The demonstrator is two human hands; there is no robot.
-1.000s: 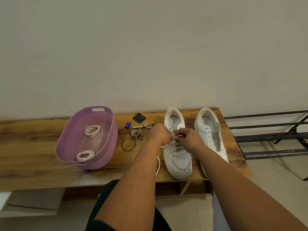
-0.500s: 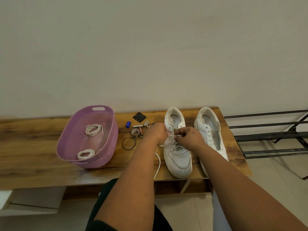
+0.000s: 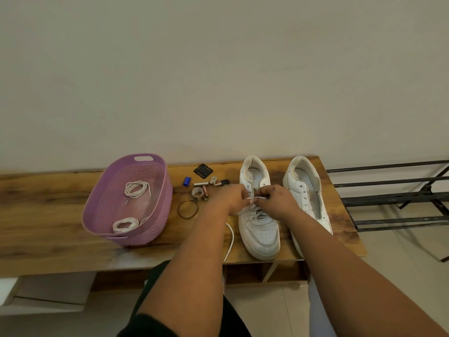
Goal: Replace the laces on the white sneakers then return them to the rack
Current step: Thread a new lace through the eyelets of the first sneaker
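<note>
Wooden table [image 3: 48, 215] against a plain wall, metal rack [image 3: 393, 198] just right of it. On the table, the left sneaker [image 3: 261, 229] — both hands above its eyelets, left hand [image 3: 229, 197] and right hand [image 3: 277, 200] each pinching the white lace [image 3: 258, 198], fingertips nearly touching.

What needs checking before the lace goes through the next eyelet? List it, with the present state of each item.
1. Lace pinched by both the left hand and the right hand: ok.
2. Left sneaker flat on the table, toe toward the person: ok.
3. Upper eyelets on that sneaker free: ok, two show open above the hands.
4. Loose lace tail free of snags: ok, it trails off the table edge.
5. Lace tip intact: cannot tell, hidden by fingers.
6. Right sneaker laced: not ok, its eyelets are bare.
</note>
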